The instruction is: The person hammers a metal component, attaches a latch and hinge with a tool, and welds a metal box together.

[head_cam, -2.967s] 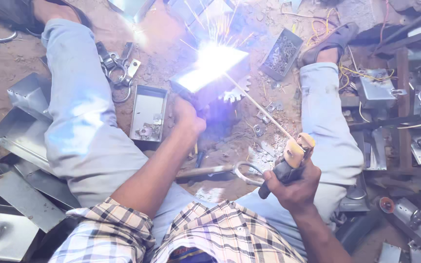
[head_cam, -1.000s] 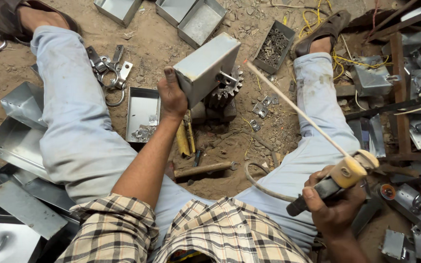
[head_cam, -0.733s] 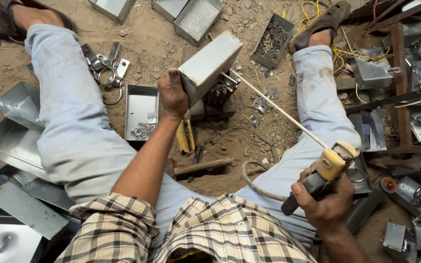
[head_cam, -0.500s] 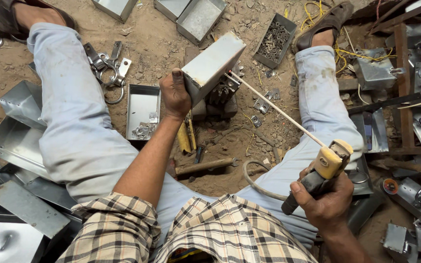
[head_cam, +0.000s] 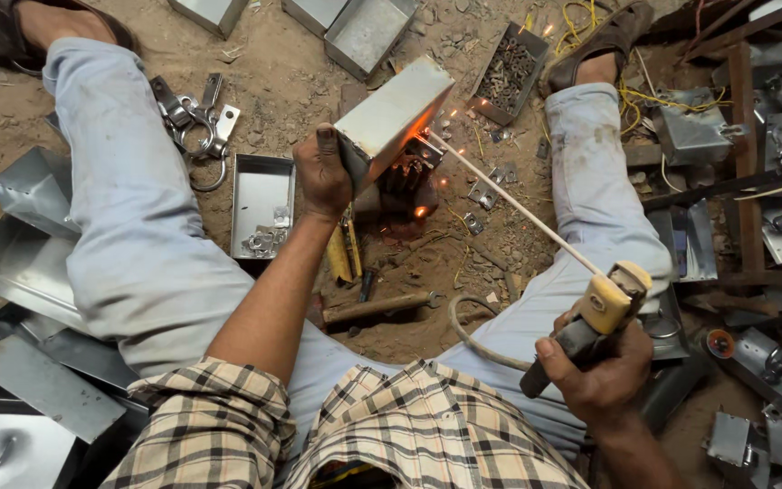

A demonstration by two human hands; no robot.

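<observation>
My left hand (head_cam: 321, 172) grips a grey sheet-metal box (head_cam: 394, 112), held tilted above the dirt ground between my legs. My right hand (head_cam: 601, 378) is closed on a welding electrode holder (head_cam: 596, 314) with a yellow head. Its long thin rod (head_cam: 509, 201) reaches up-left, and the tip touches the box's lower right edge. Orange sparks (head_cam: 420, 210) glow at that spot and fall below it. A small metal hasp piece (head_cam: 414, 163) sits under the box at the weld.
A shallow metal tray (head_cam: 262, 204) with small parts lies left of my hand. A hammer (head_cam: 376, 308) and yellow-handled pliers (head_cam: 345, 254) lie on the ground. Folded metal sheets (head_cam: 20, 272) are stacked at the left, and more boxes (head_cam: 368, 32) are at the top. Latch parts (head_cam: 194, 118) are near my left knee.
The bright arc flash of three seconds ago is gone. The rod was drawn away to the right, then brought back to the box's edge, where orange sparks now show.
</observation>
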